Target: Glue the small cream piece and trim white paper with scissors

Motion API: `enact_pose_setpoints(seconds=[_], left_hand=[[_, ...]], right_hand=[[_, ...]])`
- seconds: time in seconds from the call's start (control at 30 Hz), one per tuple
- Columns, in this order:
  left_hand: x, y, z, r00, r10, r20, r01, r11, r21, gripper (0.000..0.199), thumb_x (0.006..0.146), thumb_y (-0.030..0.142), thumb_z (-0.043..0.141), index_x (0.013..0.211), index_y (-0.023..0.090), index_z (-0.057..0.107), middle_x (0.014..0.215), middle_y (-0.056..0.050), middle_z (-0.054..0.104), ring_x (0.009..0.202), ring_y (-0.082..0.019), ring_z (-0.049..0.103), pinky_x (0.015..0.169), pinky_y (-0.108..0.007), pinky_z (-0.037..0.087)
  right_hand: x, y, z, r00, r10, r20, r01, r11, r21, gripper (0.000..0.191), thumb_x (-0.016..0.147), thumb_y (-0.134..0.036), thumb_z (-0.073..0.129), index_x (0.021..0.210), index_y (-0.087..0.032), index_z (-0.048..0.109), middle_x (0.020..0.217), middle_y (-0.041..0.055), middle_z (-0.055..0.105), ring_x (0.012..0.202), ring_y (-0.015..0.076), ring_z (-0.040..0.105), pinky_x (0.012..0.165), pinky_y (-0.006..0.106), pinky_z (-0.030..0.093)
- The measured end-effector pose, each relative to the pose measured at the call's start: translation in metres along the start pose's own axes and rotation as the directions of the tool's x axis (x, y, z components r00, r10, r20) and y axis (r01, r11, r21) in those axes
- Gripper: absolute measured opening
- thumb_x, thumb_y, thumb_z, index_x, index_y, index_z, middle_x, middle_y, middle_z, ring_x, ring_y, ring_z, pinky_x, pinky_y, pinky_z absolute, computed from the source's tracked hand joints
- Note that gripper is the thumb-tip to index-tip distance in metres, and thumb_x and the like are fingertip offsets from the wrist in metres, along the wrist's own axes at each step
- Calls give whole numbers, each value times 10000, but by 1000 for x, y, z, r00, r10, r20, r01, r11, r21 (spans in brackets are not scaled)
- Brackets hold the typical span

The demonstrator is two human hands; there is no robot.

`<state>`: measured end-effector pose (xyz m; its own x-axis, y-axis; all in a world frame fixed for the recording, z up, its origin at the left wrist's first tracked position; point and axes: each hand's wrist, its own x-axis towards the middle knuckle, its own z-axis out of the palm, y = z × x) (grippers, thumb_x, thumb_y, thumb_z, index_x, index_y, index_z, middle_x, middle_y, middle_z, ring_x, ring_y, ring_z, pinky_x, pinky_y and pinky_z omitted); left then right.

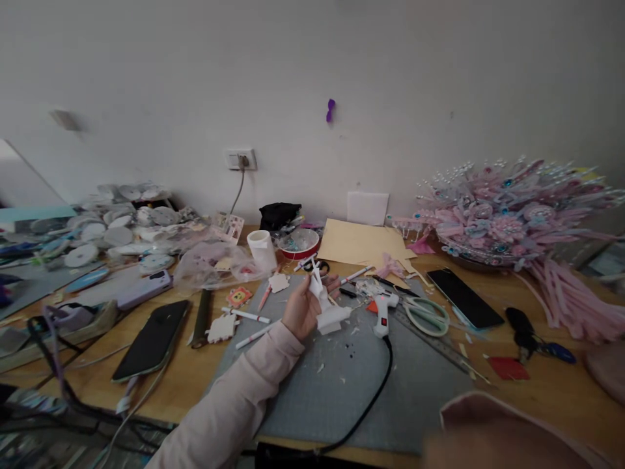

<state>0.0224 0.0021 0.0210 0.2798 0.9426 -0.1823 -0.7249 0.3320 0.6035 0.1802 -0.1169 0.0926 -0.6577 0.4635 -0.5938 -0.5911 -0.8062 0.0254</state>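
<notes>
My left hand (pixel 301 309) is raised over the grey cutting mat (pixel 312 391), palm up. Its fingers are wrapped round a white paper-like piece (pixel 322 296) with thin upright strips at the top and a wider block at the bottom. My right hand (pixel 469 451) is a blurred shape close to the camera at the lower right, under a pink sleeve edge; its fingers cannot be made out. A white hot glue gun (pixel 385 314) lies on the mat just right of the white piece, its black cable curving toward the front edge.
Green-handled scissors (pixel 427 317) and a metal ruler (pixel 434 348) lie right of the glue gun. Phones (pixel 463 299) and keys (pixel 530 339) are farther right. A pink beaded headdress (pixel 502 221) stands at the back right. White discs (pixel 120 236) pile up at the left, near a white cup (pixel 262 250).
</notes>
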Motion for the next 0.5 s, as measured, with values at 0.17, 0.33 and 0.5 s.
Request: enact_pose_setpoints(seconds=[0.17, 0.33, 0.5], left_hand=[[-3, -3, 2, 1000, -14, 25, 15, 998, -59, 355, 931, 294, 264, 882, 146, 582, 822, -65, 686, 801, -177, 661, 804, -354, 499], [4, -6, -4, 997, 59, -55, -50, 986, 159, 291, 914, 295, 311, 862, 153, 560, 742, -42, 657, 649, -136, 634, 629, -273, 509], [16, -4, -21, 981, 147, -128, -83, 911, 404, 221, 789, 278, 524, 615, 162, 451, 435, 72, 410, 315, -44, 341, 338, -153, 274]], right_hand=[[48, -40, -6, 665, -409, 625, 613, -180, -769, 249, 692, -305, 720, 916, -222, 647, 1005, 55, 663, 989, 208, 584, 879, 356, 464], [88, -69, -36, 272, -480, 834, 374, -747, -551, 214, 758, -389, 619, 725, -178, 612, 829, 79, 636, 839, 229, 564, 781, 397, 438], [78, -76, -41, 365, -754, 547, 691, -174, -701, 253, 714, -425, 621, 773, -182, 581, 716, 14, 636, 651, 163, 575, 599, 274, 436]])
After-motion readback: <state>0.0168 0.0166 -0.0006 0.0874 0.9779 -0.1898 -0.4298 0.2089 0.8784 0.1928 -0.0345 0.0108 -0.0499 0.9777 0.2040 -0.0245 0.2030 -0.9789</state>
